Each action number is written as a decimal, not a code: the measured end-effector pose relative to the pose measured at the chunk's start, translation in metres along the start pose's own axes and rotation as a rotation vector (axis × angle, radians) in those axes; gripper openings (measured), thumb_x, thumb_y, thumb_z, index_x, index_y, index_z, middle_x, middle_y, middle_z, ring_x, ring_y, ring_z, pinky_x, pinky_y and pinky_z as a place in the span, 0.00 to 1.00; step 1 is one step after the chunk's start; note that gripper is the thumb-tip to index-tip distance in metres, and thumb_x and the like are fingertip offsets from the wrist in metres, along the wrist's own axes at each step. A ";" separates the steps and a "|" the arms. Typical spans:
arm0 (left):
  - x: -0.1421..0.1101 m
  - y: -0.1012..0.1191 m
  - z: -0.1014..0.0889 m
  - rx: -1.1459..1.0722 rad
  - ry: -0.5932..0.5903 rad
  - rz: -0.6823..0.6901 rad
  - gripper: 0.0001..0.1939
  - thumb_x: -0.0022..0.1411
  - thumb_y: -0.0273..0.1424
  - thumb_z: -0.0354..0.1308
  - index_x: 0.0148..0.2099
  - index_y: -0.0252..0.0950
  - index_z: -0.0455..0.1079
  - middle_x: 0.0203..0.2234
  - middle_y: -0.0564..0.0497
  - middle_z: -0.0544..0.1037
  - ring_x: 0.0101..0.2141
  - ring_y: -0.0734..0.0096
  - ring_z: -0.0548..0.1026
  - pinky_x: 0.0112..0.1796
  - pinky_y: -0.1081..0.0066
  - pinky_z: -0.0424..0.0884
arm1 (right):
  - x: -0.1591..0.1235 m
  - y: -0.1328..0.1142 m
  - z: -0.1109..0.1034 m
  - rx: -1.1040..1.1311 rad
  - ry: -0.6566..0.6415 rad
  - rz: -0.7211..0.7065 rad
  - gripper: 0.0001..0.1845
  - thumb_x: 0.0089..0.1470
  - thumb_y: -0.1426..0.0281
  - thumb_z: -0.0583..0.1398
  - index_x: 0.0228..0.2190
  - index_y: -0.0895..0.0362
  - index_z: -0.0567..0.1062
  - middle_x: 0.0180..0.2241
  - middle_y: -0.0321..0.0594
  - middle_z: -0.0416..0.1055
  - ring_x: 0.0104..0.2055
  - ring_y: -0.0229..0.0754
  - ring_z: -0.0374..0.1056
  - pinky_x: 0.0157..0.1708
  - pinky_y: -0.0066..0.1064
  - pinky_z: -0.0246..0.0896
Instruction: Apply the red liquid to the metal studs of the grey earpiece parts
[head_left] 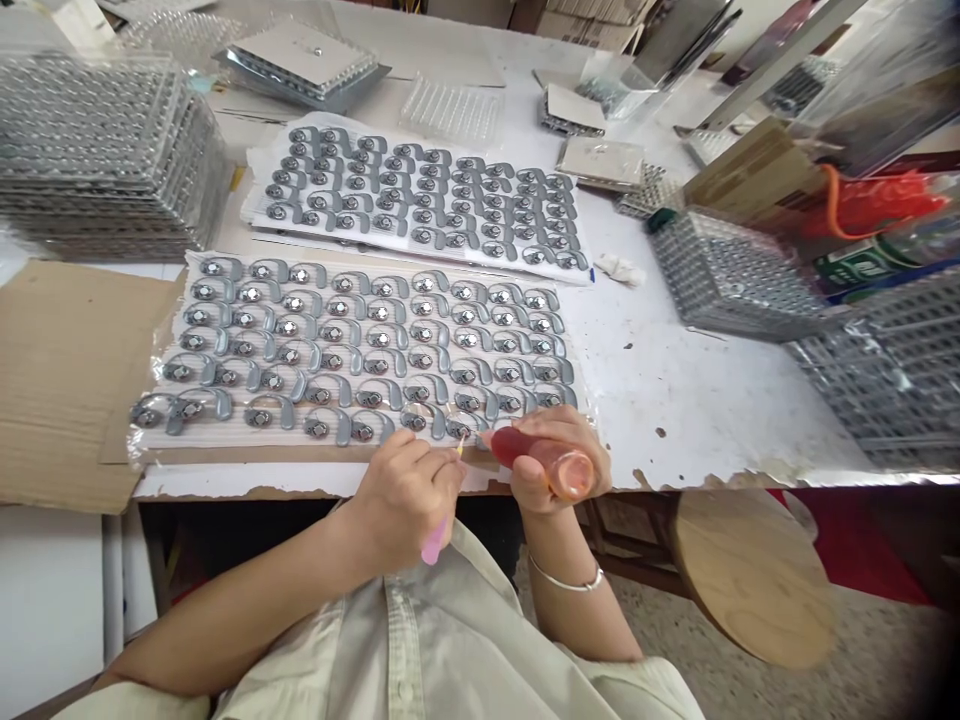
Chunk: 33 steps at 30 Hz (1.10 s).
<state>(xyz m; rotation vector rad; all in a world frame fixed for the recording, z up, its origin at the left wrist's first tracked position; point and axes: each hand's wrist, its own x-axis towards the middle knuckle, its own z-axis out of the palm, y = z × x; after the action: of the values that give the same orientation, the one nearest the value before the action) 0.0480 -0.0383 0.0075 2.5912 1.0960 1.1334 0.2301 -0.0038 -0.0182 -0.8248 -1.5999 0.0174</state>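
Translucent red plastic stands out on my feed: a bottle in the right hand, at five o'clock from the middle of my view. Fingers and thumb are closed around it, its base turned towards me and its narrow end pointing to nearly ten o'clock.

At seven o'clock I see the left hand, curled into a loose fist around a slim pink-handled tool. The tool's yellowish tip pokes out between twelve and one, right by a grey curved piece in the nearest row. Whether it touches that piece, I cannot tell (the end is too small to make out). The bottle's narrow end is just beside that tip.

Beyond the hands, a white ridged sheet lies on the table, its middle at nine o'clock, bearing rows of such pieces. A second loaded sheet lies between eleven and twelve. I have a stack of silvery trays at ten, a wooden stool at four, and a bangle on the right wrist (thin, silvery).
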 end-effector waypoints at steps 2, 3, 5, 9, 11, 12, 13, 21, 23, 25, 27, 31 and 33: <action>0.001 -0.001 -0.001 -0.008 -0.003 -0.004 0.09 0.54 0.16 0.52 0.32 0.31 0.71 0.27 0.48 0.80 0.25 0.69 0.74 0.27 0.66 0.63 | 0.000 0.000 -0.001 0.002 -0.005 0.001 0.15 0.56 0.58 0.62 0.33 0.58 0.73 0.25 0.37 0.69 0.25 0.40 0.65 0.22 0.32 0.64; 0.001 -0.001 -0.001 -0.010 -0.003 -0.006 0.09 0.54 0.16 0.52 0.32 0.31 0.71 0.26 0.48 0.79 0.25 0.69 0.74 0.27 0.66 0.63 | 0.000 -0.001 -0.001 0.003 -0.008 -0.001 0.14 0.56 0.58 0.62 0.33 0.58 0.73 0.25 0.37 0.69 0.25 0.40 0.65 0.22 0.33 0.64; 0.002 -0.001 -0.001 -0.017 -0.008 -0.012 0.09 0.54 0.16 0.53 0.33 0.31 0.71 0.25 0.49 0.79 0.24 0.69 0.73 0.27 0.66 0.63 | 0.000 -0.001 -0.002 0.009 -0.014 -0.004 0.14 0.56 0.59 0.62 0.33 0.58 0.73 0.25 0.37 0.69 0.24 0.41 0.65 0.21 0.33 0.64; 0.002 -0.001 -0.002 -0.036 -0.023 -0.021 0.09 0.54 0.17 0.53 0.33 0.31 0.72 0.24 0.50 0.78 0.24 0.69 0.73 0.27 0.67 0.62 | -0.001 -0.002 -0.002 0.023 -0.004 0.005 0.14 0.55 0.58 0.62 0.32 0.58 0.73 0.24 0.37 0.69 0.23 0.40 0.64 0.20 0.33 0.63; 0.001 -0.001 -0.002 -0.040 -0.026 -0.025 0.08 0.54 0.17 0.53 0.33 0.32 0.71 0.23 0.50 0.78 0.24 0.69 0.73 0.27 0.67 0.61 | -0.002 -0.002 -0.002 0.033 0.002 0.010 0.15 0.55 0.58 0.62 0.32 0.58 0.73 0.24 0.37 0.69 0.23 0.40 0.64 0.20 0.33 0.63; 0.001 -0.002 -0.001 -0.041 -0.026 -0.028 0.08 0.54 0.17 0.53 0.32 0.32 0.71 0.23 0.50 0.78 0.24 0.69 0.73 0.27 0.67 0.61 | -0.002 -0.002 -0.002 0.037 0.002 0.008 0.15 0.55 0.58 0.62 0.32 0.59 0.73 0.24 0.37 0.69 0.24 0.40 0.64 0.20 0.33 0.63; 0.001 -0.002 -0.001 -0.042 -0.028 -0.032 0.08 0.54 0.18 0.53 0.32 0.33 0.71 0.23 0.50 0.77 0.24 0.69 0.72 0.27 0.67 0.61 | -0.002 -0.002 -0.002 0.041 0.000 0.003 0.15 0.55 0.58 0.62 0.32 0.59 0.73 0.24 0.38 0.69 0.24 0.40 0.64 0.20 0.33 0.63; 0.004 -0.008 -0.006 -0.112 -0.148 -0.100 0.08 0.58 0.21 0.52 0.30 0.35 0.69 0.20 0.50 0.75 0.24 0.69 0.73 0.29 0.68 0.61 | -0.001 -0.005 -0.003 0.027 -0.039 -0.047 0.16 0.55 0.58 0.62 0.33 0.59 0.73 0.24 0.38 0.69 0.24 0.40 0.65 0.20 0.33 0.64; 0.006 -0.010 -0.008 -0.144 -0.174 -0.114 0.07 0.58 0.22 0.52 0.30 0.35 0.69 0.20 0.50 0.75 0.24 0.69 0.73 0.29 0.68 0.61 | -0.002 -0.008 -0.005 -0.002 -0.048 -0.075 0.16 0.55 0.58 0.62 0.33 0.60 0.73 0.24 0.39 0.68 0.24 0.41 0.66 0.20 0.33 0.65; 0.008 -0.012 -0.010 -0.177 -0.182 -0.128 0.08 0.58 0.22 0.52 0.30 0.35 0.69 0.20 0.51 0.75 0.23 0.70 0.73 0.29 0.68 0.61 | -0.005 -0.011 -0.007 -0.012 -0.057 -0.091 0.17 0.56 0.57 0.62 0.34 0.61 0.73 0.25 0.39 0.69 0.25 0.41 0.67 0.21 0.33 0.66; 0.010 -0.015 -0.011 -0.207 -0.180 -0.140 0.08 0.58 0.22 0.51 0.29 0.35 0.69 0.20 0.52 0.76 0.23 0.70 0.73 0.30 0.68 0.61 | -0.009 -0.013 -0.009 -0.008 -0.066 -0.086 0.18 0.56 0.57 0.62 0.35 0.61 0.73 0.26 0.40 0.69 0.25 0.41 0.67 0.22 0.34 0.67; 0.011 -0.019 -0.011 -0.231 -0.180 -0.156 0.10 0.60 0.24 0.50 0.29 0.36 0.70 0.21 0.52 0.77 0.23 0.71 0.74 0.31 0.69 0.63 | -0.014 -0.013 -0.010 0.016 -0.012 -0.064 0.18 0.56 0.56 0.61 0.37 0.58 0.74 0.27 0.39 0.69 0.25 0.41 0.67 0.20 0.34 0.68; 0.011 -0.021 -0.011 -0.233 -0.186 -0.162 0.10 0.61 0.25 0.50 0.29 0.36 0.71 0.22 0.51 0.77 0.24 0.70 0.74 0.32 0.69 0.64 | -0.015 -0.012 -0.009 0.021 0.014 -0.066 0.17 0.56 0.56 0.62 0.36 0.58 0.74 0.26 0.38 0.69 0.24 0.41 0.66 0.19 0.34 0.67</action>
<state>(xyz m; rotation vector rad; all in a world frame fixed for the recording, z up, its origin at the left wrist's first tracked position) 0.0338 -0.0179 0.0148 2.3283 1.0430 0.9036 0.2320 -0.0240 -0.0234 -0.7539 -1.6106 -0.0189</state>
